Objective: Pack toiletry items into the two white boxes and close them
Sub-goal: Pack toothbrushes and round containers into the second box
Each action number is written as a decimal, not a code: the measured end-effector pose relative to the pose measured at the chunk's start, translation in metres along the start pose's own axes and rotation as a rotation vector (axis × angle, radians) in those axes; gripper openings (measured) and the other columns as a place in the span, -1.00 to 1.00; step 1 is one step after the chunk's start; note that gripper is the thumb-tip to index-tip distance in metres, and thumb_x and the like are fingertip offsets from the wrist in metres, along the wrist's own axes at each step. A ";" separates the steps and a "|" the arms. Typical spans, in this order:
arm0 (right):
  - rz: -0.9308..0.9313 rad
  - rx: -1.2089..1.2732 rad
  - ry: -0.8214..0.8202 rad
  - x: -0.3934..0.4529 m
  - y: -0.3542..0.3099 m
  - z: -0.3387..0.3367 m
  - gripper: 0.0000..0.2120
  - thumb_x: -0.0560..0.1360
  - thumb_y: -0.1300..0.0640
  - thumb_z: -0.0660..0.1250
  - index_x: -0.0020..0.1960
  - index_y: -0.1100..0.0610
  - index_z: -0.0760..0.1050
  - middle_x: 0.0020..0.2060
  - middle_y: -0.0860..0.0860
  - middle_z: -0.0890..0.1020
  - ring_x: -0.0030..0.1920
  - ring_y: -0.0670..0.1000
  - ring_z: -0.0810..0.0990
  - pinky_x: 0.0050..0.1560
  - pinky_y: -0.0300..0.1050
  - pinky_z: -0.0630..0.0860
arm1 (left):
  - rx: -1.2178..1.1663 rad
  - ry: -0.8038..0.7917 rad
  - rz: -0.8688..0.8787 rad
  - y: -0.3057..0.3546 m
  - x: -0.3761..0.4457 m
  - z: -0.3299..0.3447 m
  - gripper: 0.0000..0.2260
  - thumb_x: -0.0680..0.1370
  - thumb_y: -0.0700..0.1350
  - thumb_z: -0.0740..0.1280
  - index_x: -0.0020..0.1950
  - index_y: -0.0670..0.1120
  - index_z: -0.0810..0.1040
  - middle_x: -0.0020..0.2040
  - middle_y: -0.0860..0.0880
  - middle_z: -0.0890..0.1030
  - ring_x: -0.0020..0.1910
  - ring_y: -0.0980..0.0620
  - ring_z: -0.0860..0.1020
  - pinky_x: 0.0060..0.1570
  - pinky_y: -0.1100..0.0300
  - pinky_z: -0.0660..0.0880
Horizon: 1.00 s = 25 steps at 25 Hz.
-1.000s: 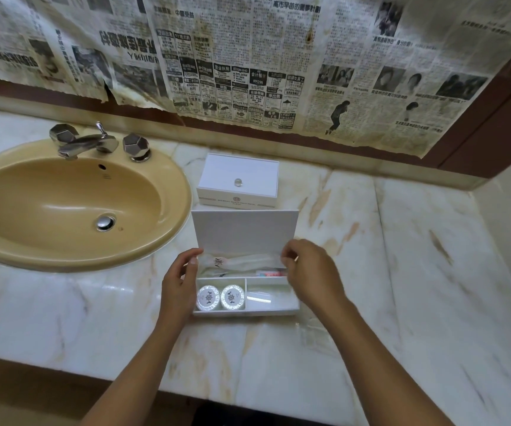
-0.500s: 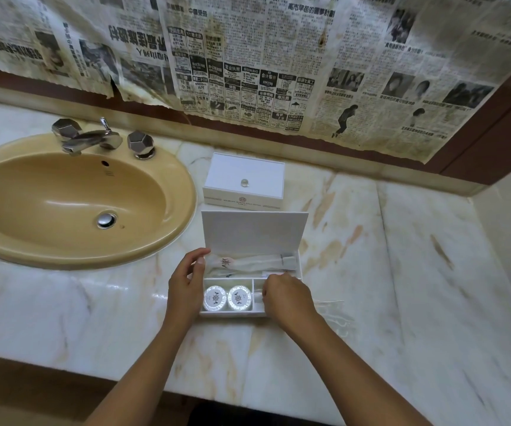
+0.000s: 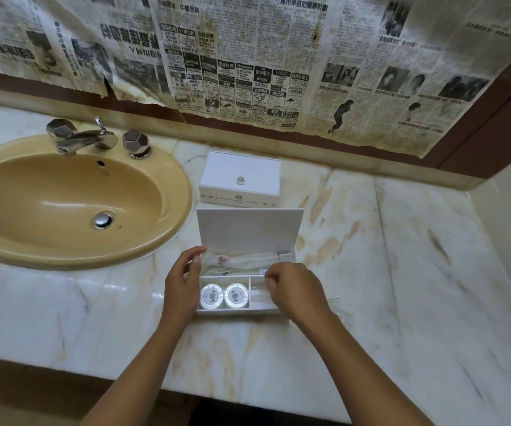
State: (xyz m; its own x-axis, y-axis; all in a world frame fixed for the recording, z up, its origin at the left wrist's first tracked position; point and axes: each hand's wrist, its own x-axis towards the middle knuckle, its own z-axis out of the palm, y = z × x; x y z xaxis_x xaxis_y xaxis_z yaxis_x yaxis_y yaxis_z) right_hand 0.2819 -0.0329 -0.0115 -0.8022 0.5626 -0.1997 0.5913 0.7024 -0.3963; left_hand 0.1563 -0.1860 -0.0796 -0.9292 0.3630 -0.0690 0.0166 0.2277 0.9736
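Fingers [image 3: 271, 276] over open box [image 3: 249, 232] compartment

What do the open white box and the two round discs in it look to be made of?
Open white box: likely matte rigid card or board; flat, glare-free lid. Two round discs: shiny crinkled wrap, foil or plastic, glinting around printed tops; contents hidden.

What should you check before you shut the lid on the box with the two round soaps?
1. Open box lid upright, clear to fold down: ok.
2. Two round soaps sit flat in the front left compartment: ok.
3. Wrapped items in the back compartment lie below the rim: cannot tell.
4. Right hand out of the front right compartment: not ok, fingers over it.
5. Left hand steadies the box's left side: ok.
6. Closed box behind already shut: ok.
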 end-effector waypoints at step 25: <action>0.260 -0.043 0.002 -0.013 0.075 -0.027 -0.82 0.50 0.24 0.22 -0.11 0.02 0.56 -0.17 -0.03 0.64 -0.22 0.04 0.55 -0.25 -0.17 0.44 | 0.023 0.027 0.022 0.000 -0.002 0.002 -0.78 0.66 -0.23 0.17 0.12 0.00 0.57 0.06 0.16 0.59 -0.04 0.45 0.50 -0.05 0.58 0.35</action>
State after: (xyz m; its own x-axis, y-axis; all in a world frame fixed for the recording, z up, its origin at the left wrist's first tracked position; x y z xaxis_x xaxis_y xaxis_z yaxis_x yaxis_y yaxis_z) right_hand 0.3393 0.0246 -0.0144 -0.6228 0.7275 -0.2880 0.7805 0.5518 -0.2939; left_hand 0.1588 -0.1844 -0.0799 -0.9383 0.3432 -0.0418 0.0449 0.2409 0.9695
